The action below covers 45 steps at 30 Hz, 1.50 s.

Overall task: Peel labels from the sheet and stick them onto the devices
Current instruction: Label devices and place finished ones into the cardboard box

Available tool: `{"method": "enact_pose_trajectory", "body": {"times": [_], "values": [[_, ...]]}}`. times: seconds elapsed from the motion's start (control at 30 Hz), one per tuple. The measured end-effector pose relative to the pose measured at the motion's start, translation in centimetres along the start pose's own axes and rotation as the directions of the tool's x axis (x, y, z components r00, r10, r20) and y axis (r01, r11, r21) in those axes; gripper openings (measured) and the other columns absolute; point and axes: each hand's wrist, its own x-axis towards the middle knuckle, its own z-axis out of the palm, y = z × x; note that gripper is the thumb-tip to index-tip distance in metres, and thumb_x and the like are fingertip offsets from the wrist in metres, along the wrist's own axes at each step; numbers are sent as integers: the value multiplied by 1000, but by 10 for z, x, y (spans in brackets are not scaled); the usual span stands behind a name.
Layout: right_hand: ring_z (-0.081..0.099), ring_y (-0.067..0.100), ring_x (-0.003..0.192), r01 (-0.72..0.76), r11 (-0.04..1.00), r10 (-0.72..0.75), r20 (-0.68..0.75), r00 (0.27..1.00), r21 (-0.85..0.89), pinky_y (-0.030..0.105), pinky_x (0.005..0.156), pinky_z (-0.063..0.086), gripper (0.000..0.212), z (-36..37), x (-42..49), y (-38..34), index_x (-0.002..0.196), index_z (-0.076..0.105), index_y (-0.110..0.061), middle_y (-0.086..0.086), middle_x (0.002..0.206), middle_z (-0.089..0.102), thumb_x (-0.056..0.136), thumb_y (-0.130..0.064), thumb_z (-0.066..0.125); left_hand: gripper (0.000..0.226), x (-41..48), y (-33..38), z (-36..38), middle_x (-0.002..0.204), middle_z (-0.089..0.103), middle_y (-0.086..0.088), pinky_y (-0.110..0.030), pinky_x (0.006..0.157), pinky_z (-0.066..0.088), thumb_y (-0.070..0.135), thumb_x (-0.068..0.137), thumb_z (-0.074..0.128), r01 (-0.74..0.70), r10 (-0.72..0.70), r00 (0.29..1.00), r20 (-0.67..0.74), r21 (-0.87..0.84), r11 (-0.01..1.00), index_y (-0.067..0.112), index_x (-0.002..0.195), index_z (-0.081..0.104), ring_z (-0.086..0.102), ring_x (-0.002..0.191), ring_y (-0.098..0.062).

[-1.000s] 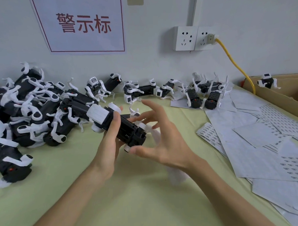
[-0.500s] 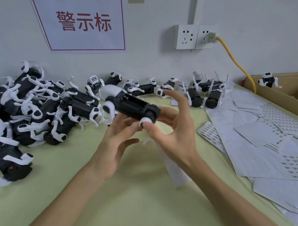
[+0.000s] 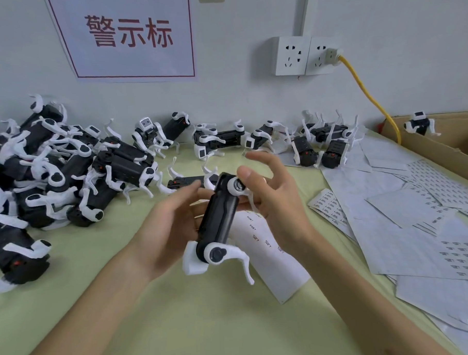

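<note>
I see both hands raised over the pale green table [image 3: 180, 327], sharing one black, elongated robot-dog device with white plastic legs [image 3: 218, 221]. It stands nearly on end, tilted, one white leg joint at the top and another at the bottom. My left hand [image 3: 168, 228] is partly open, palm turned inward, its fingers against the left side of the black body. My right hand [image 3: 276, 199] pinches the upper white joint with thumb and a finger; its other fingers spread loosely above. Directly beneath the device, a white label sheet with a few small dark printed labels [image 3: 271, 259] lies curled on the table, partly hidden by my right wrist. To the right, a spread of white label sheets and backing papers [image 3: 417, 223] covers the table edge, beside a brown cardboard box [image 3: 440, 146]. On the left a heap of black-and-white robot-dog devices [image 3: 53, 174] is piled up, and a looser row of the same devices [image 3: 279, 140] sits along the wall, well apart from my hands.
</note>
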Motion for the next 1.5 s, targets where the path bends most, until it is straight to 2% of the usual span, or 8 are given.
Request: {"method": "enact_pose_trajectory", "body": {"times": [0.2,0.3,0.5,0.73,0.93,1.23,1.37,1.5], "values": [[75,33,74,-49,998,43,-112,993,-50,36,73,62,63,-1,2,4,120,59,-20,10,94,75,69,-49,83,60,2,-8,-1,107,75,-13,-27,81,58,66,84,71,7,-13,999,42,145,989,18,119,74,71,94,-18],[76,20,80,-58,986,29,-175,984,-159,33,77,58,48,-3,3,7,115,63,-24,4,102,75,79,-48,82,57,-1,-8,6,105,75,-9,-24,78,57,62,84,72,-66,64,998,17,222,973,16,119,72,70,95,-15],[68,8,93,37,950,-127,-276,953,-311,19,76,48,4,-13,7,6,97,72,-28,-13,97,74,95,-29,70,46,-4,-6,21,111,76,-5,-18,60,54,47,87,57,-88,78,985,-151,-60,994,14,115,74,72,86,-11],[69,14,82,-102,977,112,40,993,-185,26,78,51,15,-12,7,-4,85,74,-14,2,93,74,95,-9,65,43,0,-15,19,119,73,-6,-27,84,59,44,91,55,-130,110,982,-151,-130,983,15,116,76,71,103,-16],[70,15,81,-115,961,140,84,987,-253,19,72,52,9,-7,3,-1,86,73,-12,10,89,74,94,-12,69,57,1,-22,21,134,66,-15,-46,109,45,46,89,64,-151,144,986,-83,-78,985,9,132,65,63,124,-27],[71,12,72,-21,937,43,53,998,-349,20,63,50,14,-6,2,1,79,73,-21,-2,79,73,92,-14,74,57,1,-22,20,123,71,-11,-43,103,48,45,78,74,-154,149,980,-130,-35,987,11,124,70,67,115,-24],[71,12,74,-2,921,19,39,999,-389,36,65,49,13,-7,3,2,81,73,-21,3,81,74,92,-16,72,59,1,-22,22,116,73,-7,-43,101,43,46,74,76,-160,156,976,-154,-15,987,11,122,71,69,104,-18],[71,11,72,12,919,5,44,999,-395,25,63,50,12,-9,4,3,82,73,-20,0,80,74,93,-16,71,56,0,-23,22,120,73,-8,-39,95,50,44,74,77,-174,168,973,-156,-22,985,13,121,72,70,111,-19]]}}
